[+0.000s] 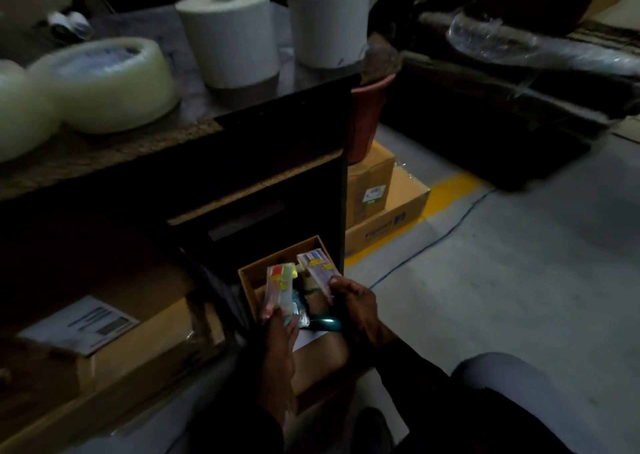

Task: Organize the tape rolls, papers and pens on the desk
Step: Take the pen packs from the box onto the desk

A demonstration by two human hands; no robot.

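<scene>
Brown cardboard forms a small open box (250, 278) low in the middle of a dim scene, sitting beside the dark side panel of a desk (104, 163). A person holds one packet in each hand just above the box. The left hand (280, 346) has its fingers closed on the lower end of a clear pen packet (277, 289) with red, green and yellow tops. The right hand (356, 303) has its fingers closed on the near end of a purple pen packet (317, 268), which tilts up and away over the box. The two packets are near each other but apart. Between the hands, inside the box, lie more items — one is shiny and teal, the rest too dark to identify.

On the desk top above stand two tall white paper rolls (230, 38), upright and side by side. To their left lie two wide rolls of clear tape (110, 83), flat and touching each other. Under the desk at left is a cardboard carton with a white label (78, 322). To the right of the desk, a reddish bucket (367, 114) rests on stacked cardboard boxes (377, 204) on a grey floor — a yellow painted line and a blue cable run past them.
</scene>
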